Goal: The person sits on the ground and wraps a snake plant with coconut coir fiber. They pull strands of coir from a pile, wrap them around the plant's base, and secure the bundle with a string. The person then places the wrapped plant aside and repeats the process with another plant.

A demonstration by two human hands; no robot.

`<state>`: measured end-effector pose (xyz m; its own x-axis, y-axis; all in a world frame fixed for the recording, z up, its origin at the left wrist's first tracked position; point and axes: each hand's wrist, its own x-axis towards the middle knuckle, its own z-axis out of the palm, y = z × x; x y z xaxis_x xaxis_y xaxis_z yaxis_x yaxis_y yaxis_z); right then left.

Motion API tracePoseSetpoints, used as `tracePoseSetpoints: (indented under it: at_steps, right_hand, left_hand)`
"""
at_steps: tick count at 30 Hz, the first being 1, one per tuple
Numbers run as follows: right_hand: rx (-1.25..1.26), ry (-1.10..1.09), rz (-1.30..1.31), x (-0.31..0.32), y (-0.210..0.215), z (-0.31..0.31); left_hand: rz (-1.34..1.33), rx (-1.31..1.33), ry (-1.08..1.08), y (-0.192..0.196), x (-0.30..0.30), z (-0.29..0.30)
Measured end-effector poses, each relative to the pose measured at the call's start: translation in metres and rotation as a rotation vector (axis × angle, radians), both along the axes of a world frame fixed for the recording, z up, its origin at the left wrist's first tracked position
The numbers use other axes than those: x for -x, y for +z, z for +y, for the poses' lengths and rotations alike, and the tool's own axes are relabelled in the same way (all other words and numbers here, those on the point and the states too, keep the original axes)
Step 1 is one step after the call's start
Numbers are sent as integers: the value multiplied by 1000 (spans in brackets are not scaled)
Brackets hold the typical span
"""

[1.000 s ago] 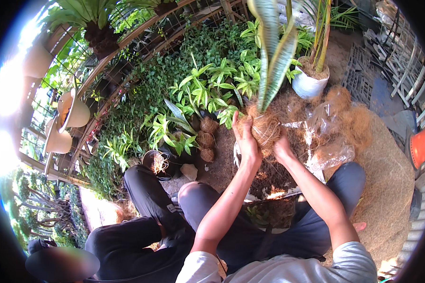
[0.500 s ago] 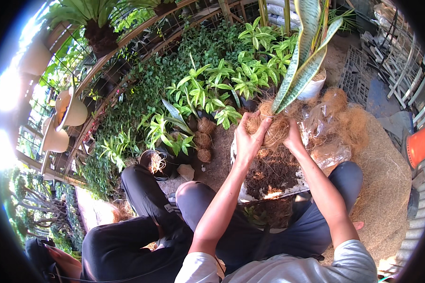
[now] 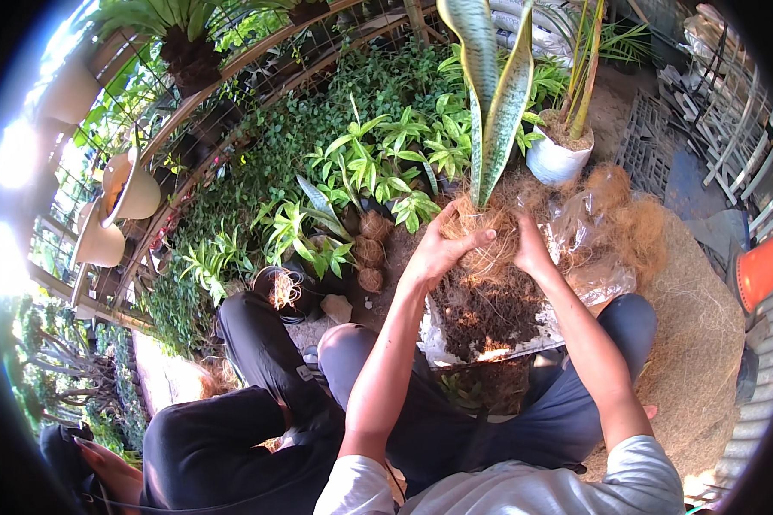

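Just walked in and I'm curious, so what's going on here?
A seated person holds a ball of brown fibre between their left hand and right hand. A tall plant with yellow-edged leaves rises from it. Dark soil lies in front of their lap. Three smaller fibre balls sit to the left, loose fibre to the right. Another person sits at left.

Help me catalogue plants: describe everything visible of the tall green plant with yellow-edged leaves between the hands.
The tall green plant with yellow-edged leaves stands nearly upright, two long mottled blades spreading in a V to the picture's upper edge. Its base sits in a rounded, shaggy ball of brown fibre. The left hand and right hand cup the ball's sides above dark soil.
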<state>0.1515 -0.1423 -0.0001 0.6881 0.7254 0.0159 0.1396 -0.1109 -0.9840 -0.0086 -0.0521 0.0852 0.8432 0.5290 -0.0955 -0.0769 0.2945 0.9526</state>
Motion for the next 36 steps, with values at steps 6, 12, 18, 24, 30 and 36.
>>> tracePoseSetpoints:
  at_steps: [6, 12, 18, 24, 30, 36]
  right_hand:
    - [-298, 57, 165, 47, 33, 1]
    - [71, 65, -163, 63, 11, 2]
    - [110, 321, 9, 49, 10, -2]
    - [-150, 265, 266, 52, 24, -5]
    - [-183, 50, 416, 45, 32, -9]
    - [-152, 208, 281, 53, 56, -12]
  left_hand:
    - [-405, 160, 225, -19, -16, 3]
    - [-384, 348, 427, -42, -18, 9]
    - [-171, 148, 569, -49, -22, -2]
    - [-91, -166, 521, -42, -28, -14]
    - [-75, -385, 453, -31, -24, -13]
    - [-135, -212, 419, -32, -11, 19]
